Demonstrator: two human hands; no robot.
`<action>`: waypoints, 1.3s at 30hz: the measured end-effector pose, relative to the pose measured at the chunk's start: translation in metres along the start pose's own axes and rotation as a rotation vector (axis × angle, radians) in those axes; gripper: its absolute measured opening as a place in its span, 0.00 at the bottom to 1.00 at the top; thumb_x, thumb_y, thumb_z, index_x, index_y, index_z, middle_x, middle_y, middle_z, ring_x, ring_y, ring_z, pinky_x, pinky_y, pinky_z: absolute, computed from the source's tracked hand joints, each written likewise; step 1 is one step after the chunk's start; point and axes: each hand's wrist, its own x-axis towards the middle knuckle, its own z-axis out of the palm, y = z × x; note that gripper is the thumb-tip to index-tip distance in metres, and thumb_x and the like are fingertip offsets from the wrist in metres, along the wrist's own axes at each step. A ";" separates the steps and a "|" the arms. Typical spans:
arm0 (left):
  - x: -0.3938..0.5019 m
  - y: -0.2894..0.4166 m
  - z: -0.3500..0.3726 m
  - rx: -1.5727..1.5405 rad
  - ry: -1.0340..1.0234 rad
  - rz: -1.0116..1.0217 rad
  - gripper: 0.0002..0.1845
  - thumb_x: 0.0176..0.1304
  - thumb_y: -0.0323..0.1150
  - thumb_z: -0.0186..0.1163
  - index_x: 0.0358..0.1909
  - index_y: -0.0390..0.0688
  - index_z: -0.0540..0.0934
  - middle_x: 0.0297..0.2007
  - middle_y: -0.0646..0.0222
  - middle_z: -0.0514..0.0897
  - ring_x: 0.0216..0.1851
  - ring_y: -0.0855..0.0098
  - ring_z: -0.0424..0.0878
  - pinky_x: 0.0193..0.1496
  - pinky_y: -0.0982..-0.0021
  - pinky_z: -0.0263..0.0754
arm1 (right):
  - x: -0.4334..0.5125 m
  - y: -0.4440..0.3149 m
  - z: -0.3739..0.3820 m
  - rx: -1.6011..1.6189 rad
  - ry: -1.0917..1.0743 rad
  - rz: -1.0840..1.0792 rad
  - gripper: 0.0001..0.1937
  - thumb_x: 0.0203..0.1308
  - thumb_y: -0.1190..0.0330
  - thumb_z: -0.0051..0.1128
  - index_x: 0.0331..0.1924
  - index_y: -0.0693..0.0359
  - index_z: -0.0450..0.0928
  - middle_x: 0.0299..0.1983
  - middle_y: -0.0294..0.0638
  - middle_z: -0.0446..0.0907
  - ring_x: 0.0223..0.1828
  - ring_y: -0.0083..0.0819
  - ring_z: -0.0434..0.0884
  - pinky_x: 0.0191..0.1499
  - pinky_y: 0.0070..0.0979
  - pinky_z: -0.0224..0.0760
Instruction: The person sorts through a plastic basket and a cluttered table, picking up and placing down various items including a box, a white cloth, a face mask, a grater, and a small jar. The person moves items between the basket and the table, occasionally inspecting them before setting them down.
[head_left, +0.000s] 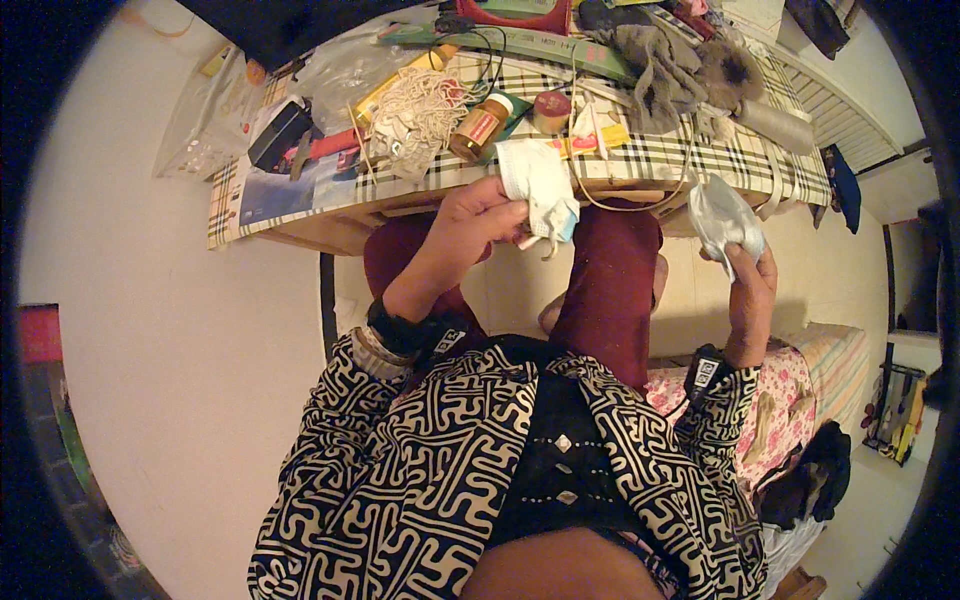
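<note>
My left hand (480, 214) pinches a white, crumpled disposable face mask (538, 184) in front of the table's near edge. A light blue patch and a thin loop show at the mask's lower end. Off to the right, my right hand (750, 266) grips a thin, pale grey crumpled piece (720, 210), perhaps plastic or a second mask; I cannot tell which. The two held things are well apart. Just beyond the white mask, on the checked tablecloth (622, 161), a brown jar with a white lid (482, 126) lies tilted.
A heap of cream cord (420, 105), a small round tub (552, 111) and a yellow packet (611, 137) lie on the table. Farther right are a grey cloth (652, 67) and a thread cone (776, 126). A thin cord loop (637, 208) hangs over the front edge.
</note>
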 end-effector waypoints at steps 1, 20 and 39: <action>-0.001 0.001 -0.001 0.212 -0.036 0.104 0.13 0.68 0.30 0.55 0.50 0.37 0.79 0.42 0.69 0.83 0.40 0.78 0.80 0.43 0.74 0.76 | 0.003 0.000 -0.007 -0.121 -0.081 0.052 0.16 0.62 0.70 0.54 0.52 0.68 0.78 0.43 0.39 0.82 0.44 0.27 0.80 0.49 0.23 0.72; 0.010 -0.009 0.012 -0.112 -0.012 0.559 0.07 0.66 0.18 0.51 0.34 0.38 0.78 0.54 0.54 0.79 0.48 0.69 0.81 0.52 0.72 0.77 | -0.007 0.019 0.040 -0.102 -0.195 -0.082 0.17 0.58 0.82 0.39 0.46 0.66 0.80 0.44 0.37 0.81 0.47 0.25 0.78 0.54 0.21 0.68; 0.007 -0.022 -0.017 -0.352 -0.112 0.437 0.02 0.65 0.23 0.56 0.34 0.39 0.73 0.51 0.50 0.79 0.48 0.60 0.83 0.50 0.64 0.80 | -0.009 0.026 0.074 0.489 -0.384 0.140 0.09 0.64 0.75 0.49 0.47 0.63 0.76 0.48 0.46 0.80 0.49 0.34 0.80 0.55 0.30 0.74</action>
